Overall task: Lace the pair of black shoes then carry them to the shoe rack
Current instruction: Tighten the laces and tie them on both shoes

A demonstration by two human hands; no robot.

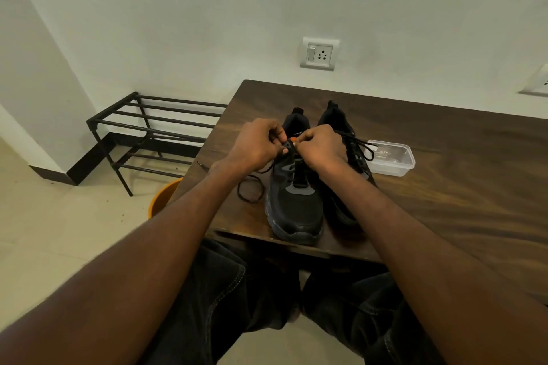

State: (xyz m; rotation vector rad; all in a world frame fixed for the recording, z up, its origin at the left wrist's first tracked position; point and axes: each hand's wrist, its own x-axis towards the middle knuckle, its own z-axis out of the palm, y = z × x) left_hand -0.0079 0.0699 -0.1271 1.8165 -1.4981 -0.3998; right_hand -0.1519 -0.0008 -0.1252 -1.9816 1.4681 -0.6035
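Two black shoes stand side by side on the dark wooden table (444, 187), toes toward me. Over the upper eyelets of the left shoe (293, 204), my left hand (256, 144) and my right hand (321, 145) each pinch the black lace (250, 190). The lace's loose part trails left of that shoe in a loop on the table. The right shoe (341, 124) is partly hidden behind my right forearm; its lace ends lie loose toward the right. The black metal shoe rack (154, 127) stands on the floor left of the table, against the wall.
A clear plastic container (391, 157) sits on the table right of the shoes. An orange bucket (163, 198) stands on the floor beside the table's left edge. My legs in dark trousers are under the table's near edge. Wall sockets are behind the table.
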